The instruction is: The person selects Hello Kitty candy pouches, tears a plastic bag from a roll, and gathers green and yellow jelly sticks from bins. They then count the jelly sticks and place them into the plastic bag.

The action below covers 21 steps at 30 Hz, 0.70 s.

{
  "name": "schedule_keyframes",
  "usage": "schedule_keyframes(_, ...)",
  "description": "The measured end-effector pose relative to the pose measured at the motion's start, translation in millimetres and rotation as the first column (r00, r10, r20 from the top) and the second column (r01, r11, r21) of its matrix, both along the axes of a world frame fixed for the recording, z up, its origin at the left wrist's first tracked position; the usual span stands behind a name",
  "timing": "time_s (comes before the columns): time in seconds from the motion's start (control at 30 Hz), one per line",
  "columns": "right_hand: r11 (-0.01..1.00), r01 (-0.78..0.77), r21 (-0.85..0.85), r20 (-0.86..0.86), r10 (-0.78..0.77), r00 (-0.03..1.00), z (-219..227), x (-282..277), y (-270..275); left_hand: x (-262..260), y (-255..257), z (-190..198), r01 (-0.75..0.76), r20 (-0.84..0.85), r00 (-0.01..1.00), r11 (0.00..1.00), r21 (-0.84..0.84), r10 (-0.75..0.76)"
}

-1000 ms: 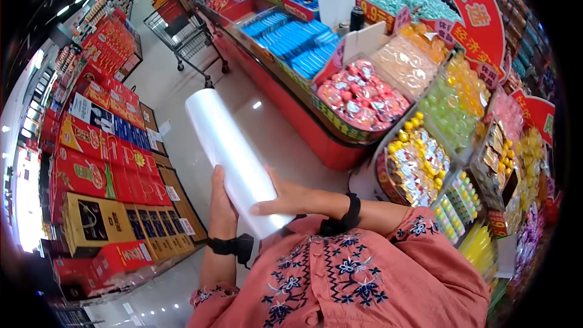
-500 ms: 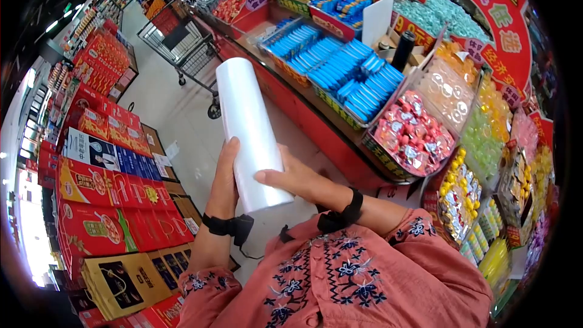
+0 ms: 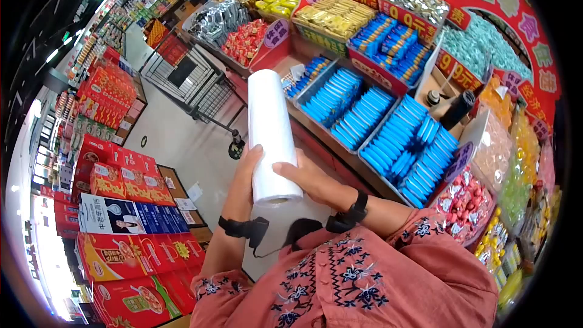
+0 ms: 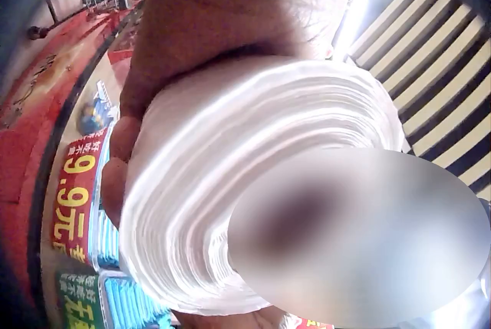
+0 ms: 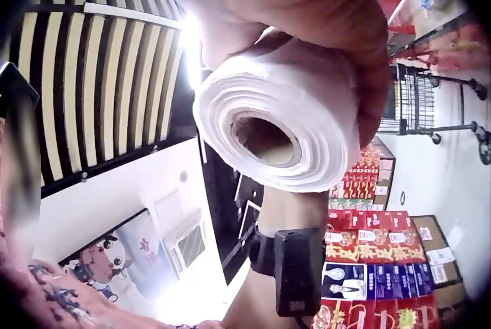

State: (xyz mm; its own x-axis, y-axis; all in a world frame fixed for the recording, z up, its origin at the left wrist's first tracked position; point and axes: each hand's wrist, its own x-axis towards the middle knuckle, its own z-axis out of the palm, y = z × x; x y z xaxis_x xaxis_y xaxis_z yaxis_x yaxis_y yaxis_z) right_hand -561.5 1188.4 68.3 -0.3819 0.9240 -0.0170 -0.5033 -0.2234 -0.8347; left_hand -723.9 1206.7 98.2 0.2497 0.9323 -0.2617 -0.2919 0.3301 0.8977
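Both hands hold a thick roll of white plastic bags (image 3: 270, 146) upright and slightly tilted in front of the chest. My left hand (image 3: 245, 173) grips its left side near the lower end. On the other side, my right hand (image 3: 313, 176) wraps it, with the thumb lying across the front. In the right wrist view, the hollow cardboard core (image 5: 265, 140) shows at the end of the roll. Layered film edges of the roll (image 4: 173, 199) fill the left wrist view, where a blurred patch hides part of it. The roll hides some fingers of both hands.
A shopping cart (image 3: 194, 82) stands in the aisle ahead. Close on the right runs a candy counter with trays of blue packets (image 3: 398, 140) and red-wrapped candies (image 3: 464, 200). Red gift boxes (image 3: 130, 249) are stacked along the left.
The view has turned, and the candy counter now appears nearer, with more blue packets showing. The roll stands more upright and farther right in the head view. Both hands keep their hold.
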Motion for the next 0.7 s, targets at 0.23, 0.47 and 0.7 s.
schedule_keyframes(0.23, 0.991, 0.092, -0.099, 0.037, -0.088, 0.995, -32, -12, 112, -8, 132, -23, 0.147, 0.011, 0.989, 0.986, -0.077, -0.147)
schedule_keyframes(0.47, 0.946, 0.285, -0.156, 0.048, -0.281, 0.959, -75, -39, 229, -17, 272, -32, 0.361, -0.016, 0.931, 0.926, -0.109, -0.365)
schedule_keyframes(0.7, 0.851, 0.442, -0.285, 0.083, -0.438, 0.895, -58, -62, 314, -38, 410, -68, 0.526, -0.027, 0.835, 0.811, -0.257, -0.550)
